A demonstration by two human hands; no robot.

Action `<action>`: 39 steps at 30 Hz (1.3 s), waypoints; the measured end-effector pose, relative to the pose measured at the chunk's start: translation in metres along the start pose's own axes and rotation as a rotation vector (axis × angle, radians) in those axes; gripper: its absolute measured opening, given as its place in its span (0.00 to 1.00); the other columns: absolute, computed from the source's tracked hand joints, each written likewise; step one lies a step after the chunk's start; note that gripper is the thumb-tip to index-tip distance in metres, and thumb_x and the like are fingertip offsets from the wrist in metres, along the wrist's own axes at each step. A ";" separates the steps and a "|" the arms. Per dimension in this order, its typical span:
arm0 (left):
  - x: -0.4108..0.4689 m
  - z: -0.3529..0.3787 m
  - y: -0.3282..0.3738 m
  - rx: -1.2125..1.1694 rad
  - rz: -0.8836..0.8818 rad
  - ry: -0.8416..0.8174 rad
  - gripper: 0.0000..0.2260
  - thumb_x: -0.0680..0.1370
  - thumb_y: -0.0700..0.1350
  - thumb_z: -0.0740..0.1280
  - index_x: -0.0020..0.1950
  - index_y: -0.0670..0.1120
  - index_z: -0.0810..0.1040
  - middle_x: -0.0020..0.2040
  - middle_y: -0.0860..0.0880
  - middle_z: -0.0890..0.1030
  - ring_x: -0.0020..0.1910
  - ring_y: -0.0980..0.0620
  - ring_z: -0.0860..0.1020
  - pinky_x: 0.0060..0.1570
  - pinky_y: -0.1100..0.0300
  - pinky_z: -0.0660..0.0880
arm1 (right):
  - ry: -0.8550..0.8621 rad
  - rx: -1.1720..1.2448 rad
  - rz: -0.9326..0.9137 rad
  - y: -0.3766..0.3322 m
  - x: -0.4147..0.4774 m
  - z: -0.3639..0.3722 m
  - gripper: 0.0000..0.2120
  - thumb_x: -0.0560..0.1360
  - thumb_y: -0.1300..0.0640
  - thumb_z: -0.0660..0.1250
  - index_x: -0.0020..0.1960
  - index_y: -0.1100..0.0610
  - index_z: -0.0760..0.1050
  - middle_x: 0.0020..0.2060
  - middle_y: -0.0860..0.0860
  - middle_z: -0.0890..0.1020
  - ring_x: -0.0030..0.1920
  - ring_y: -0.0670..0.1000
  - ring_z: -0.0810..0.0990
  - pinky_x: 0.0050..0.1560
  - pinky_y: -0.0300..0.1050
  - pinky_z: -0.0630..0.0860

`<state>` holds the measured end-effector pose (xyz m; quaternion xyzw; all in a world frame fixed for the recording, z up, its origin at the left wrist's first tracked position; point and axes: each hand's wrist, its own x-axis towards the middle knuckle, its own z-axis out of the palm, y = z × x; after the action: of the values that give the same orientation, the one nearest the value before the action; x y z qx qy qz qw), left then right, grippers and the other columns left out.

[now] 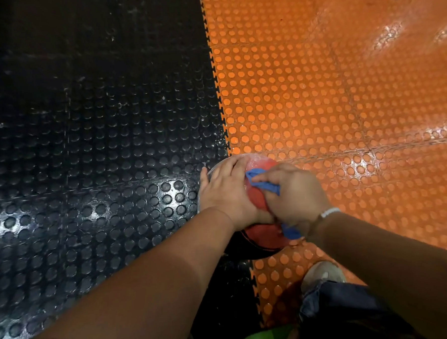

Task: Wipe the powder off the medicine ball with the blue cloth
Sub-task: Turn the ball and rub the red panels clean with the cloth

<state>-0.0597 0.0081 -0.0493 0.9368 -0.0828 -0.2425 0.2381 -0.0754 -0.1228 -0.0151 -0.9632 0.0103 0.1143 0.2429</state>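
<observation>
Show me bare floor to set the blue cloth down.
Bare black studded mat lies left of the medicine ball; bare orange studded mat right and beyond. Crowded: the ball under left hand, right hand, blue cloth; also by the shoe.

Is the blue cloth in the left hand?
No: the right hand grips the blue cloth on the medicine ball, while the left hand rests flat on it.

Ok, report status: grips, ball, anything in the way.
Left grip flat on ball, steadying. Right grip holds cloth, pressed on ball. Powder left on far top. Shoe nearby, not blocking.
</observation>
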 end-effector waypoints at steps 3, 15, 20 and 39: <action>-0.008 0.003 -0.001 0.019 0.012 0.000 0.59 0.54 0.73 0.71 0.77 0.56 0.47 0.76 0.58 0.50 0.76 0.55 0.49 0.73 0.47 0.35 | 0.012 -0.012 0.230 0.027 0.016 -0.012 0.12 0.73 0.61 0.65 0.52 0.50 0.82 0.52 0.54 0.82 0.53 0.57 0.79 0.51 0.42 0.72; -0.026 0.009 -0.006 0.041 0.089 0.017 0.59 0.54 0.74 0.71 0.77 0.56 0.46 0.76 0.59 0.48 0.75 0.58 0.46 0.73 0.47 0.34 | -0.121 -0.139 0.270 0.045 0.033 -0.017 0.13 0.74 0.61 0.63 0.55 0.51 0.80 0.52 0.56 0.82 0.50 0.59 0.78 0.48 0.45 0.73; -0.031 0.005 -0.012 -0.080 -0.014 0.053 0.51 0.56 0.76 0.68 0.74 0.59 0.56 0.76 0.60 0.52 0.75 0.58 0.51 0.69 0.51 0.29 | -0.107 0.017 0.261 0.045 0.020 -0.009 0.15 0.76 0.59 0.61 0.62 0.55 0.73 0.59 0.56 0.76 0.58 0.60 0.74 0.53 0.44 0.68; -0.033 0.012 -0.018 -0.036 -0.050 -0.052 0.59 0.54 0.75 0.69 0.77 0.56 0.47 0.77 0.60 0.50 0.76 0.59 0.49 0.70 0.49 0.30 | -0.106 -0.111 -0.230 0.000 0.001 -0.001 0.17 0.69 0.55 0.57 0.49 0.56 0.82 0.47 0.53 0.83 0.50 0.56 0.80 0.49 0.41 0.75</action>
<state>-0.0936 0.0278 -0.0537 0.9276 -0.0611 -0.2742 0.2463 -0.0740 -0.1235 -0.0146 -0.9627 -0.1191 0.1368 0.2009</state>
